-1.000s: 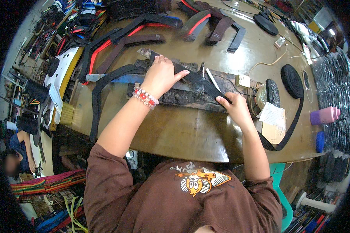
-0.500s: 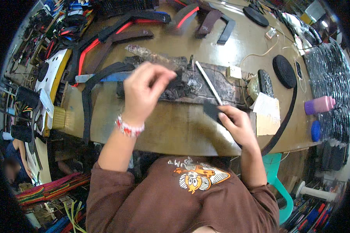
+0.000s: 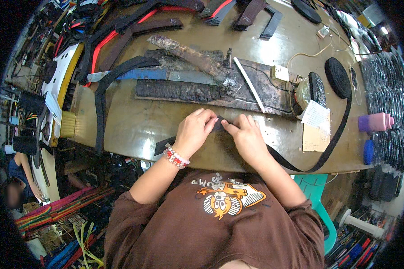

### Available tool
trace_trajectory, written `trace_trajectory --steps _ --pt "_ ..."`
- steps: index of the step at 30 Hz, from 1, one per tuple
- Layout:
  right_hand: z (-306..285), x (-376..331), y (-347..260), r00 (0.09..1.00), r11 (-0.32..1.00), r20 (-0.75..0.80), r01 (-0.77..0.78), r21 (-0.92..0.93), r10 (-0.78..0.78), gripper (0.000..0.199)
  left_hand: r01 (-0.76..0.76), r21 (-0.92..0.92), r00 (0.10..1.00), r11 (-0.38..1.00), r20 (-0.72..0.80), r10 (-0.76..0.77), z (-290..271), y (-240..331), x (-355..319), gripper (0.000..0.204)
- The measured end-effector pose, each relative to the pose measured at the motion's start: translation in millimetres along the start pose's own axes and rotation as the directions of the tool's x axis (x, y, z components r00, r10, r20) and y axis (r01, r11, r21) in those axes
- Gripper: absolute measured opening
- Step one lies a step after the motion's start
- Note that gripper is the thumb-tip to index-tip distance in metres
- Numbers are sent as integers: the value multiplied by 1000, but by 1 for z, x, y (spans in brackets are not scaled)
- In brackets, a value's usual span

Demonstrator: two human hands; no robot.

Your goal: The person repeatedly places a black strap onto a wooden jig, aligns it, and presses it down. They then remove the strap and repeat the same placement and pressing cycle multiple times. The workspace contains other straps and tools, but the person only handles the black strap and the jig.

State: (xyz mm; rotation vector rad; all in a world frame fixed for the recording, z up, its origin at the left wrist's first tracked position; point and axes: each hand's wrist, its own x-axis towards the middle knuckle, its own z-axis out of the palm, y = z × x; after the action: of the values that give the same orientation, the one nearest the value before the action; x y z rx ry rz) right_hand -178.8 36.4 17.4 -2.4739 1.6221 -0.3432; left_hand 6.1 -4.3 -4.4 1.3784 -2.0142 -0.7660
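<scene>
Black webbing strap [image 3: 163, 144] lies across the near part of the table, passing under both my hands. Its free end shows left of my left hand [image 3: 194, 131], whose thumb and fingertips pinch it. Close beside, my right hand [image 3: 248, 136] grips the same strap with thumb and bent fingers; a small dark peak of it shows between the two hands. To the right, the strap curves round to a black webbing roll [image 3: 337, 78]. Just beyond my hands lies a scorched dark board [image 3: 175, 93], with a white stick [image 3: 249, 85] resting on it at a slant.
A blue and grey flat bar [image 3: 143, 74] crosses the board's left part. Black strap lengths [image 3: 101, 116] lie at left, folded dark bundles [image 3: 249, 14] at the back. Right of the board are a paper sheet [image 3: 315, 114], cardboard [image 3: 316, 138] and a pink-purple bottle [image 3: 375, 122].
Both hands have come together near the table's front edge; the left moved down and right, the right moved left. The strap end now lies left of my hands. The view has shifted slightly.
</scene>
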Motion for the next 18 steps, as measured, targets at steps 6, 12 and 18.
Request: trace_trajectory --steps 6,12,18 --pt "8 7 -18 983 964 -33 170 -203 -180 41 -77 158 997 984 -10 80 8 2 3 15" --pt "-36 -9 28 983 853 -44 -134 504 180 59 0 1 996 1000 -95 0 -5 27 -1 23" --pt "-100 -27 54 958 919 -9 -272 287 286 26 -126 -85 878 988 -473 72 -112 -5 73 20"
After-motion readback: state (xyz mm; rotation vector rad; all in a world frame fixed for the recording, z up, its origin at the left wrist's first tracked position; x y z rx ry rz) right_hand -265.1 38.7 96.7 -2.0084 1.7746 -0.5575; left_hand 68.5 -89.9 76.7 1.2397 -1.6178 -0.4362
